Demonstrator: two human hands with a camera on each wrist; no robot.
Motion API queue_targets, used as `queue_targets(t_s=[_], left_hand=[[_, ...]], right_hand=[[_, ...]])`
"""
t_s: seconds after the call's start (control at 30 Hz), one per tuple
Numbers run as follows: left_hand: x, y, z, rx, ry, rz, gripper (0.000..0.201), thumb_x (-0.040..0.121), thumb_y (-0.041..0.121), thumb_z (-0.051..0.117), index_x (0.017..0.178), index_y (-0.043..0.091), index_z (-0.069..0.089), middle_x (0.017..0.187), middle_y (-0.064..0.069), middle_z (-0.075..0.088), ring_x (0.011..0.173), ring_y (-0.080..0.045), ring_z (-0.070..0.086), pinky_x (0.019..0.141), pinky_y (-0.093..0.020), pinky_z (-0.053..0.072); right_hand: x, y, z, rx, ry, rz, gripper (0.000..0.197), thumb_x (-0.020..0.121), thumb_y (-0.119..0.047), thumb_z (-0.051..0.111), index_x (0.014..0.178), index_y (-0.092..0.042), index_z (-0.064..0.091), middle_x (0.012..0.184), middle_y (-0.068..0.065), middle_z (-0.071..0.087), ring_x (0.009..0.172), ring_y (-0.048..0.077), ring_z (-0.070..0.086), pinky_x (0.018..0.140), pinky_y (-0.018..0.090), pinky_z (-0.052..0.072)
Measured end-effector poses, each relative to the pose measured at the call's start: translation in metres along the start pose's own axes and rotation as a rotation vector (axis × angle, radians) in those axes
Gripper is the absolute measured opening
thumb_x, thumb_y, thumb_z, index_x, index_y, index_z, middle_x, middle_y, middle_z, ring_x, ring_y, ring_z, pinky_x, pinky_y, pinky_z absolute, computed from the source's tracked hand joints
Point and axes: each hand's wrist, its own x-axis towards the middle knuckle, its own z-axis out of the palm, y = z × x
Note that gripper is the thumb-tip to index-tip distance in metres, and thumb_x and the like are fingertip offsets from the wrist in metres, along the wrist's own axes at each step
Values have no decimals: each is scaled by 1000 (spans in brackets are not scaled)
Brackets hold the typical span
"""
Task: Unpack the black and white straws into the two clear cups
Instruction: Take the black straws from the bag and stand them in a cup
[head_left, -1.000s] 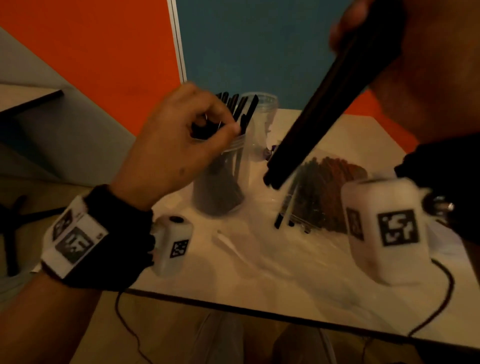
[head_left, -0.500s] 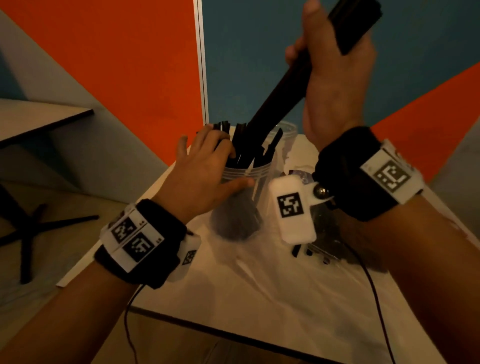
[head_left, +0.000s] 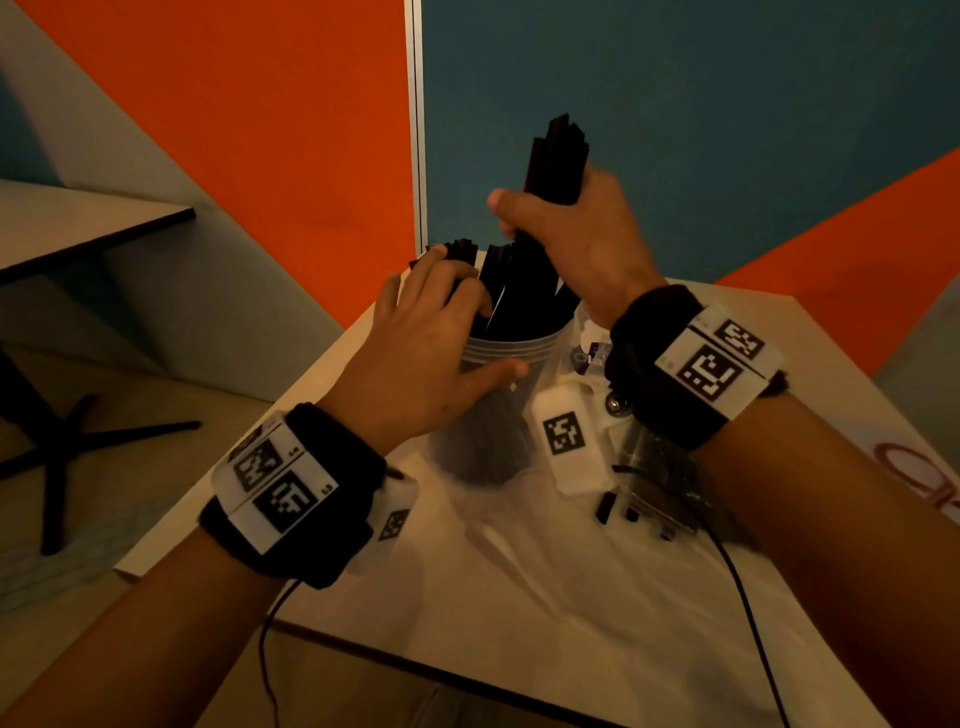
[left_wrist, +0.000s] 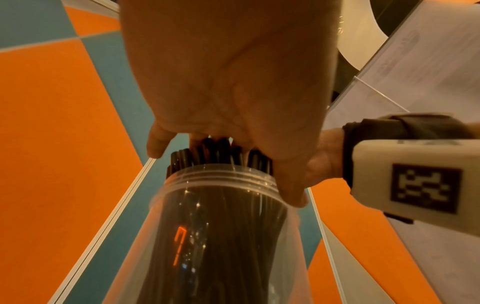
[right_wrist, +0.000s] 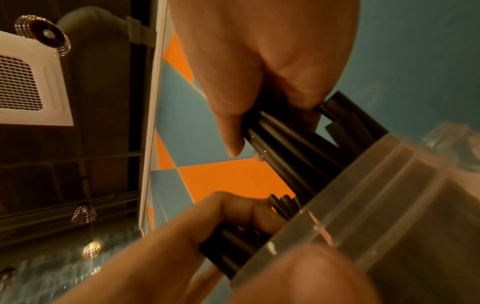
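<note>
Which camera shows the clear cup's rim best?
Left wrist: the clear cup fills the frame, ridged rim sharp, left hand touching it. Head view shows it partly hidden; right wrist shows it blurred.

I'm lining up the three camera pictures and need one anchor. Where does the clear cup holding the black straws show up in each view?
Head: the clear cup stands at centre, between the two hands.
Left wrist: it fills the lower middle, rim under the left hand.
Right wrist: its blurred wall takes up the lower right.
Shared landmark: the black straws sticking out of its rim, seen in all three.
</note>
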Motion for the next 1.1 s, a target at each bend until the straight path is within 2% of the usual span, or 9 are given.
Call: queue_targets(t_s=[0.07,0.17,0.27,0.4,0.7,0.87,0.93,1.0,1.1], left_hand=[[0,-1,-1,-79,68,24,71,79,69,43,119,12,49,134,-10,40,134,-28,31,106,-54,32],[1,-4,-1,-222,205,-5,81,78,67,53,134,10,37,139,-12,33,131,-25,32,107,-46,35],[3,-9,-3,-347,237,-117,101,73,68,63,143,9,20,146,-10,25,132,-11,23,109,-26,26],[9,-21,-5,-599,137,-288,118,62,58,74,147,20,2,155,1,12,130,-1,15,106,-20,19],[19,-30,-1,-832,-61,-443,127,60,48,80,146,36,-12,154,-5,31,123,0,30,100,-24,29],[29,-31,-6,-872,-97,-437,120,70,34,79,149,32,-11,152,0,32,118,-1,33,97,-25,33],[35,-33,-8,-881,-144,-426,118,71,32,78,149,32,-10,153,0,30,121,-3,34,96,-25,33],[40,-34,-11,-860,-196,-427,122,63,42,79,150,35,-7,156,-2,24,134,-12,31,102,-30,33],[46,-33,-12,-810,-234,-400,119,57,53,75,150,33,5,154,-1,27,137,-19,33,103,-30,36]], right_hand=[[-2,-2,1,-113,-78,11,24,81,-30,73,75,-24,51,70,-10,54,61,-3,56,55,13,46],[-9,-6,2,-226,-110,-41,30,79,-41,72,94,-26,51,84,-21,51,75,-10,55,66,6,45],[-13,-5,-8,-290,-37,-54,67,80,-58,62,131,-20,42,124,-9,48,118,9,44,99,24,35],[-19,7,-21,-171,-21,-10,87,86,-60,51,152,-26,5,160,-2,10,145,14,16,111,34,22],[-30,29,-16,-285,-116,-113,65,95,-46,45,151,-28,17,158,-3,17,144,12,21,117,36,23],[-40,38,-29,-138,-162,183,118,62,-68,59,152,-25,-3,160,-4,12,145,13,16,114,33,19],[-38,42,-33,-161,-324,217,83,78,-52,60,147,-26,23,137,-18,43,129,5,38,109,25,28],[-33,41,-32,-192,-488,215,55,86,-33,61,134,-39,35,116,-28,46,117,-2,42,94,11,37],[-19,39,-27,-208,-561,207,58,79,-32,73,129,-35,43,118,-26,51,110,-13,49,86,5,41]])
